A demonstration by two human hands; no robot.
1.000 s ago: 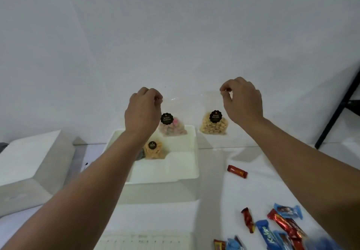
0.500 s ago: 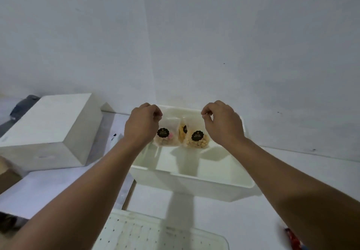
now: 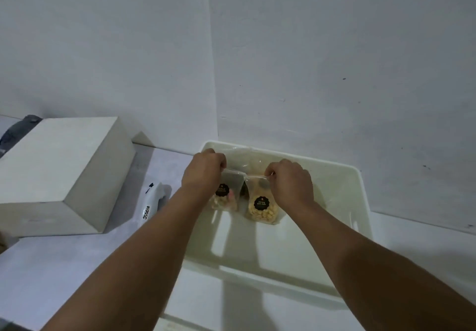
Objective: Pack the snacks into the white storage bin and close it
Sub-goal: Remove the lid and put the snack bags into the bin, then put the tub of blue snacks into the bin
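White object (image 3: 150, 205) at 9 o'clock of bin showing handwritten "JS0010". Black round labels (image 3: 261, 202) on snack bags carrying print too blurred to read.

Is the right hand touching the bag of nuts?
Touching. The head view shows the right hand pinching the top edge of the bag of nuts inside the white bin.

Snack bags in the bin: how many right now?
2 clearly: one in the left hand at, one in the right hand at. Possibly another hidden behind them.
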